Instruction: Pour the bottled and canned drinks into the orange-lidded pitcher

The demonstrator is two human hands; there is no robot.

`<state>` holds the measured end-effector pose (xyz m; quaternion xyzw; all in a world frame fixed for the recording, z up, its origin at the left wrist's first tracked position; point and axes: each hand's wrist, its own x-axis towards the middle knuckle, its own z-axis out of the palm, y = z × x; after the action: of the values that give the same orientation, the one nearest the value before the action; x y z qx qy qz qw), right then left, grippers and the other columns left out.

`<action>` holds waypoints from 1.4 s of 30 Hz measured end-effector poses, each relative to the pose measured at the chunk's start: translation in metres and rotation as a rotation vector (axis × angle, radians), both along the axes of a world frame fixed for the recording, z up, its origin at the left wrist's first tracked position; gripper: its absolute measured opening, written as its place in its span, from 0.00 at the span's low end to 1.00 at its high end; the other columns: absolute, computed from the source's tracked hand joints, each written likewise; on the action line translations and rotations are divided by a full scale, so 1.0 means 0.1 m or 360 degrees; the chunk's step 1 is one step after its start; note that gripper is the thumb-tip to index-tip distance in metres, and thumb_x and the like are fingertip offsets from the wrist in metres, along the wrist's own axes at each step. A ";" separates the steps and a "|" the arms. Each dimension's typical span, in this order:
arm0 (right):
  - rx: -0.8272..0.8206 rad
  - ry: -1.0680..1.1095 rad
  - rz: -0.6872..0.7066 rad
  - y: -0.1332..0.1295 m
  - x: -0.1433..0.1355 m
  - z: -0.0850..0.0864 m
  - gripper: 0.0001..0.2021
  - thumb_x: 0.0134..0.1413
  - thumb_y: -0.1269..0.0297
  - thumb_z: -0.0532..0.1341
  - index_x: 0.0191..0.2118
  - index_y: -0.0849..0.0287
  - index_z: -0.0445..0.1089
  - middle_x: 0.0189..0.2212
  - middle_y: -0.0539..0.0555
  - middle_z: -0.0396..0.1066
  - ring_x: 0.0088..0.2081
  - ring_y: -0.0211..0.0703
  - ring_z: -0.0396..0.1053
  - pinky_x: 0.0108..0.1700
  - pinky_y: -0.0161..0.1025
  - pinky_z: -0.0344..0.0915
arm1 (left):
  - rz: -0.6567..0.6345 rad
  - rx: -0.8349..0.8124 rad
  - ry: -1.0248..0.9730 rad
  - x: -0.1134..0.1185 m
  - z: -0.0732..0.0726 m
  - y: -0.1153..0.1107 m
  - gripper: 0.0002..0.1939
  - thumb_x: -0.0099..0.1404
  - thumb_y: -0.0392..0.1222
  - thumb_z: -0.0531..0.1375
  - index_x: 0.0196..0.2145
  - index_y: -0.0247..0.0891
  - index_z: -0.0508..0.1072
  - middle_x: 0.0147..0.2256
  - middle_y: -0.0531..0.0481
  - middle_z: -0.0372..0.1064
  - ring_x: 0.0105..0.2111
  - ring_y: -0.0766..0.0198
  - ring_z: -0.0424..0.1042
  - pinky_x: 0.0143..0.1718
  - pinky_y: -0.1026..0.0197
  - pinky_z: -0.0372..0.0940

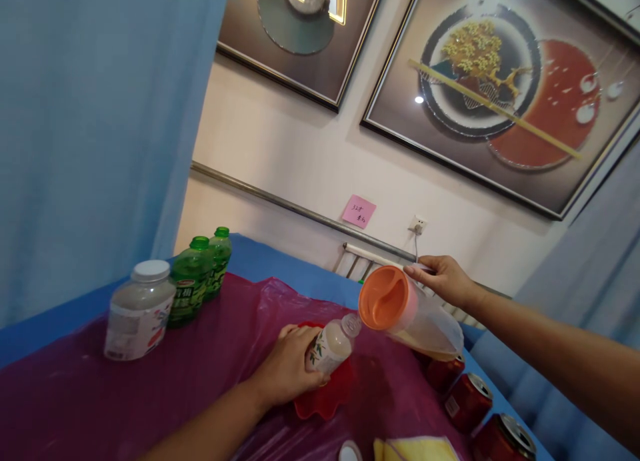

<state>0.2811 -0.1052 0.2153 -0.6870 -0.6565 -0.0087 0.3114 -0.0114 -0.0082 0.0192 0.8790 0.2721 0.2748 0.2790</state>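
Observation:
My left hand (pixel 289 367) is wrapped round a small clear bottle (pixel 331 346) with a leaf-patterned label; its uncapped mouth tips up to the right. Pale liquid fills much of it. Under the bottle lies a red scalloped dish (pixel 327 393). My right hand (pixel 447 281) grips the handle of a clear plastic pitcher (pixel 427 324) with an orange lid (pixel 384 297). The pitcher is tilted on its side, its lid facing the bottle's mouth, with some liquid along its lower wall. Whether liquid is flowing between them, I cannot tell.
On the purple plastic sheet (pixel 210 367), a white-capped jar (pixel 139 314) and green bottles (pixel 191 277) stand at the left. Several red cans (pixel 469 401) line the right edge. A yellow cloth (pixel 417 449) and a white cap (pixel 349 451) lie in front. A rail (pixel 280 199) crosses the wall.

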 end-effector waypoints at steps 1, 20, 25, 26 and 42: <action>-0.0007 0.0003 -0.0002 0.00 0.00 0.00 0.31 0.49 0.31 0.61 0.20 0.54 0.54 0.18 0.44 0.47 0.22 0.34 0.46 0.24 0.37 0.45 | 0.0001 0.0000 -0.0008 0.00 0.00 0.00 0.30 0.48 0.48 0.72 0.49 0.45 0.73 0.46 0.49 0.75 0.48 0.50 0.70 0.58 0.49 0.55; -0.0034 -0.0003 -0.0009 -0.01 0.02 -0.03 0.31 0.51 0.32 0.61 0.20 0.54 0.53 0.19 0.43 0.46 0.23 0.34 0.46 0.25 0.36 0.45 | -0.0011 0.0024 -0.0022 0.01 -0.03 0.00 0.29 0.48 0.48 0.72 0.49 0.43 0.73 0.46 0.50 0.75 0.48 0.51 0.70 0.57 0.49 0.54; -0.0039 0.0020 -0.0014 -0.01 0.00 -0.03 0.31 0.50 0.32 0.61 0.20 0.54 0.53 0.19 0.43 0.46 0.23 0.34 0.46 0.25 0.36 0.44 | -0.0015 0.0027 -0.0031 0.01 -0.04 0.01 0.29 0.48 0.48 0.72 0.49 0.43 0.73 0.46 0.49 0.74 0.48 0.51 0.70 0.57 0.49 0.54; -0.0039 0.0019 -0.0013 -0.01 0.00 -0.03 0.31 0.50 0.32 0.61 0.20 0.54 0.53 0.19 0.44 0.46 0.23 0.34 0.46 0.25 0.36 0.44 | -0.0018 0.0030 -0.0031 0.01 -0.04 0.01 0.29 0.48 0.48 0.72 0.49 0.43 0.73 0.46 0.49 0.75 0.48 0.51 0.70 0.57 0.49 0.54; -0.0018 0.0005 0.0004 -0.03 -0.03 -0.03 0.31 0.51 0.33 0.60 0.19 0.54 0.53 0.18 0.44 0.46 0.23 0.34 0.45 0.24 0.36 0.43 | -0.0017 0.0011 -0.0018 0.00 -0.03 0.01 0.30 0.48 0.47 0.72 0.49 0.43 0.73 0.46 0.50 0.75 0.48 0.51 0.69 0.58 0.49 0.54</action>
<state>0.2778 -0.1084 0.2122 -0.6880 -0.6569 -0.0035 0.3084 -0.0111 -0.0072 0.0164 0.8798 0.2648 0.2794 0.2789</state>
